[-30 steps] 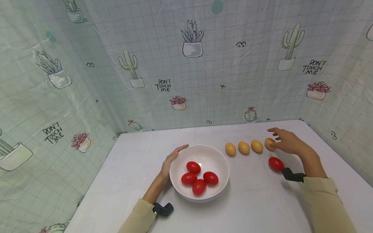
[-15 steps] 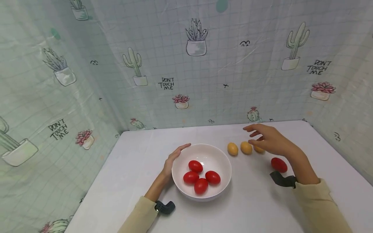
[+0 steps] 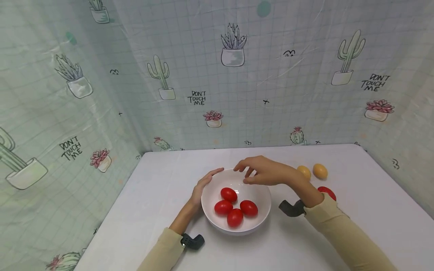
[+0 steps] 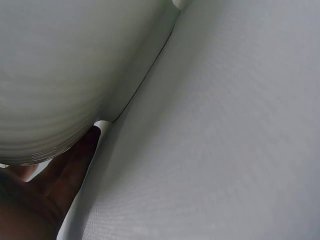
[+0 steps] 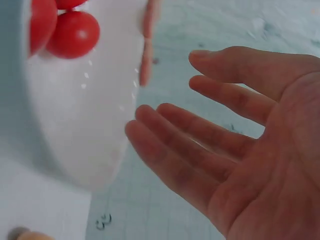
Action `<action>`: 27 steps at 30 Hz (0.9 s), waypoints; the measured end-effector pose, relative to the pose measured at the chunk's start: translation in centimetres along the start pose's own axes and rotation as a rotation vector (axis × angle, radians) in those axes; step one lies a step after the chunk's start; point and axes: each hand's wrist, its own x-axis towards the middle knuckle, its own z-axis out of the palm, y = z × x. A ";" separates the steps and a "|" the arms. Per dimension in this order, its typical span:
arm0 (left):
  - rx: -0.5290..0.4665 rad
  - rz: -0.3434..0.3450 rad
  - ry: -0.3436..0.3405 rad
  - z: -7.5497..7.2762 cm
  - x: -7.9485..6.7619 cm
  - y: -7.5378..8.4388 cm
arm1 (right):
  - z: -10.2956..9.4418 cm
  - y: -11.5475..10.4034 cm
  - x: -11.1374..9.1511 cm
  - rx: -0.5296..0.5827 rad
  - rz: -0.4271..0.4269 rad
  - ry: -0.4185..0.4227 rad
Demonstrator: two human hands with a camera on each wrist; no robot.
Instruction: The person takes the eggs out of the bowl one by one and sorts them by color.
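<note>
A white bowl (image 3: 217,222) holds several glossy red egg-shaped pieces (image 3: 234,218). My left hand (image 3: 202,188) rests along the bowl's left side with its fingers extended. In the left wrist view, the left-hand fingers (image 4: 75,167) lie against the bowl's outer wall. My right hand (image 3: 262,171) is above the bowl's far right rim, fingers loosely bent and slightly spread. The right wrist view shows the palm of this right hand (image 5: 235,155) facing the bowl, with nothing in it.
Two yellow egg-shaped pieces (image 3: 320,171) show at the back right of the white table (image 3: 162,188); the right forearm covers the area left of them. One red piece (image 3: 328,192) lies partly behind the right sleeve. A cactus-print cloth (image 3: 190,128) stands behind the table.
My right hand has moved left from the rightmost yellow piece, over the yellow row, to above the bowl's far right rim. My left hand stays on the bowl. The head view has shifted slightly.
</note>
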 end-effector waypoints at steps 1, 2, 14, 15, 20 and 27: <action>0.004 0.001 0.001 0.0 0.0 0.0 | 0.3 -0.3 0.7 -0.010 0.002 -0.030; 0.008 0.002 0.004 -0.1 0.1 0.0 | 0.7 -0.5 1.4 -0.020 0.005 -0.059; 0.037 0.005 0.027 0.0 0.1 0.1 | 2.9 -1.2 6.5 -0.078 0.170 -0.332; 0.037 0.005 0.031 0.1 0.1 0.1 | 3.0 -1.1 6.8 -0.078 0.173 -0.344; 0.036 0.008 0.024 0.2 0.1 0.3 | 3.3 -0.6 7.9 -0.062 0.196 -0.403; 0.030 0.002 0.013 0.1 0.1 0.4 | 4.0 -1.0 8.3 -0.073 0.198 -0.431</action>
